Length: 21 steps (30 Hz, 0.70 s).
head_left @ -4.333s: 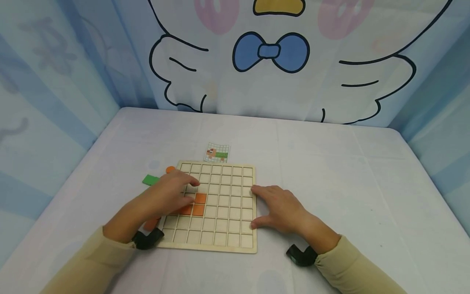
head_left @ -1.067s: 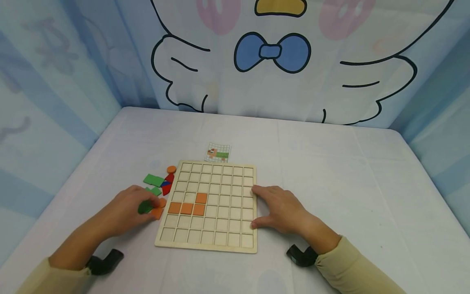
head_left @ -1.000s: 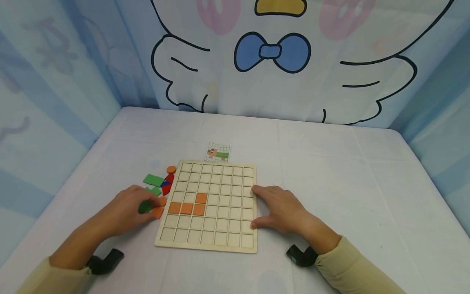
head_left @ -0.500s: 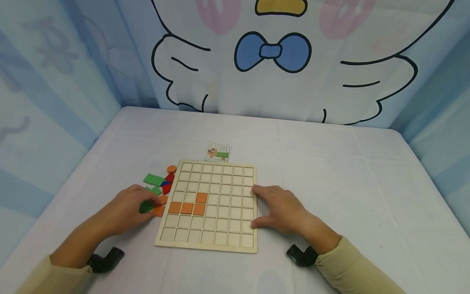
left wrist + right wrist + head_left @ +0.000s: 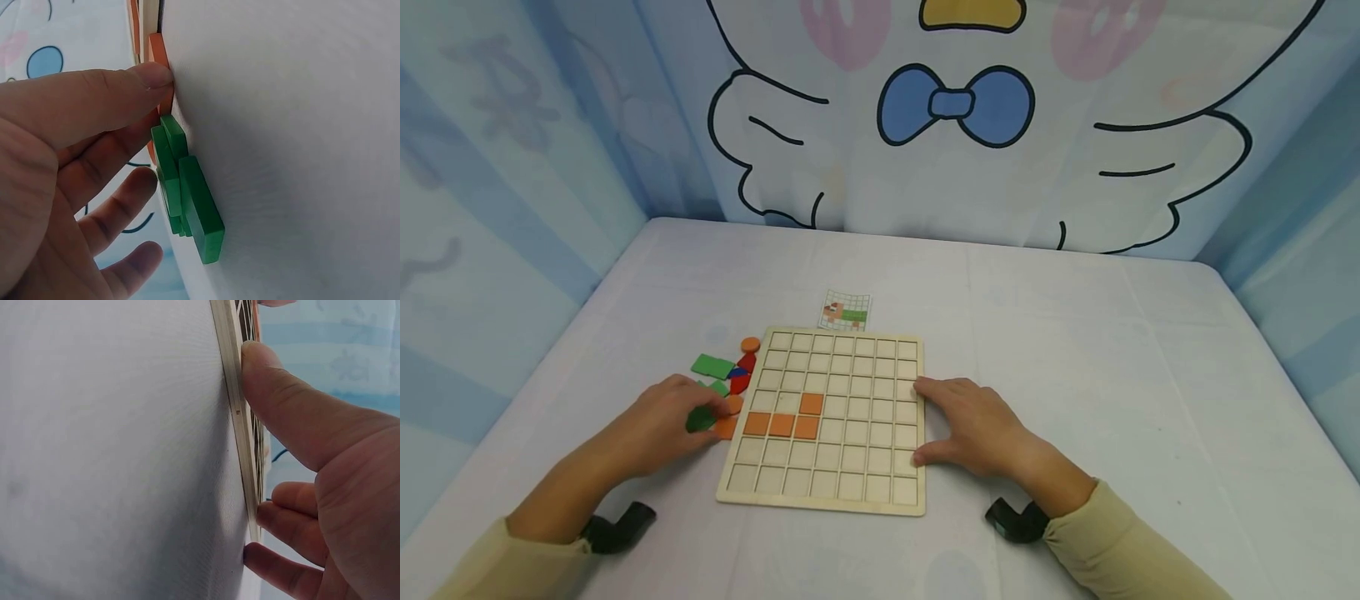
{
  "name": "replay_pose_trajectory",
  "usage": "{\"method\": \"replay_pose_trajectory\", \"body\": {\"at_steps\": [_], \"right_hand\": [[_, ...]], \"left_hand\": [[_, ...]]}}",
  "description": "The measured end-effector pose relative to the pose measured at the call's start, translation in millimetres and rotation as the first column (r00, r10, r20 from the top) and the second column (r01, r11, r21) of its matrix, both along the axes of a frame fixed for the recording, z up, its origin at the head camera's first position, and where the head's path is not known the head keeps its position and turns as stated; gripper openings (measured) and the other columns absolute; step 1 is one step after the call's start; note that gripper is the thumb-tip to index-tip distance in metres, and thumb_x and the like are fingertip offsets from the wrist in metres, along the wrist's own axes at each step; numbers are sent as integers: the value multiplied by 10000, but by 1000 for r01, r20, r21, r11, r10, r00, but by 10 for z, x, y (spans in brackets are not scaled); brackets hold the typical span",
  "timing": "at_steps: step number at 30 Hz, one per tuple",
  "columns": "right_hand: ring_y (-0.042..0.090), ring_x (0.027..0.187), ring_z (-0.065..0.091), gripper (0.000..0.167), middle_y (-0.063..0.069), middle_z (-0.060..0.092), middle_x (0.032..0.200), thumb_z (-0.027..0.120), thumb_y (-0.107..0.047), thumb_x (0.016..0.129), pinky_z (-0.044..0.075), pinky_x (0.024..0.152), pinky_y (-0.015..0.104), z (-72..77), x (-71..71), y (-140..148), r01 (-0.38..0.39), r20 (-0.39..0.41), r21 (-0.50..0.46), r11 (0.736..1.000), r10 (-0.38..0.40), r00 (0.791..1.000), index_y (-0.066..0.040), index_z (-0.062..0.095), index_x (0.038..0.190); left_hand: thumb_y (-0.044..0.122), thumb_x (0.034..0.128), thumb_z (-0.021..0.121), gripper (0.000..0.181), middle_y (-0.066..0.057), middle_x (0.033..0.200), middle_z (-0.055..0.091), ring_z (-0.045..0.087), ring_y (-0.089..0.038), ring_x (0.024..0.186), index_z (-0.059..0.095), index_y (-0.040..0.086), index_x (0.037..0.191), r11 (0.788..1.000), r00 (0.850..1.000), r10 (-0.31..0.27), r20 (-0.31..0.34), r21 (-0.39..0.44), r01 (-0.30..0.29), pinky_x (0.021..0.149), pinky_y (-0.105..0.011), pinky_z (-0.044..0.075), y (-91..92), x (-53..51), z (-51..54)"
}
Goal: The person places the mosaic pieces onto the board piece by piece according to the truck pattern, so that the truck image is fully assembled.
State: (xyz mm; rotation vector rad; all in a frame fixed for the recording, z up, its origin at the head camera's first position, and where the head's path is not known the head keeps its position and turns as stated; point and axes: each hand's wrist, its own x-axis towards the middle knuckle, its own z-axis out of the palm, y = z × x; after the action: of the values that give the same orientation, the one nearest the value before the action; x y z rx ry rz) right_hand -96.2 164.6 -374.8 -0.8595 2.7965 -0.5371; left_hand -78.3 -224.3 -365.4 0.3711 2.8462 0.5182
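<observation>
Moves left hand (image 5: 662,422) off board (image 5: 855,410) to pinch an orange tile (image 5: 726,428) just left of it, so likely has one more ready, with right hand (image 5: 973,427) spread at the right edge.

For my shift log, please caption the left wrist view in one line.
Left hand touching an orange tile, with green tiles clustered beside it on the pale tabletop.

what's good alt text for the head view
A person's left hand pinches an orange tile beside a wooden grid board holding four orange squares. The right hand touches the board's right edge; a small picture card lies beyond it.
</observation>
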Motion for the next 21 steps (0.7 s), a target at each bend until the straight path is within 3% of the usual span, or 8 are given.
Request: {"method": "replay_pose_trajectory", "body": {"at_steps": [10,21], "right_hand": [[344,1259,524,844,120,561,1402,829,-481,779,442,947,563,-2,1,-2,2,2,3,1000,-2,1000,-54,500,1429],[345,1256,526,847,120,559,1407,834,-472,776,443,951,557,-7,1,0,2,-2,6,1000,-2,1000,-49,501,1430]], "left_hand": [[124,807,838,258,-84,1069,624,513,-351,1067,747,115,1048,1000,1000,-1,19,-9,1,911,-551,487,-4,-23,-3],[145,812,835,268,-107,1083,625,525,-345,1053,746,88,1058,1000,1000,-5,-6,-24,5,911,-551,485,-7,-14,10]]}}
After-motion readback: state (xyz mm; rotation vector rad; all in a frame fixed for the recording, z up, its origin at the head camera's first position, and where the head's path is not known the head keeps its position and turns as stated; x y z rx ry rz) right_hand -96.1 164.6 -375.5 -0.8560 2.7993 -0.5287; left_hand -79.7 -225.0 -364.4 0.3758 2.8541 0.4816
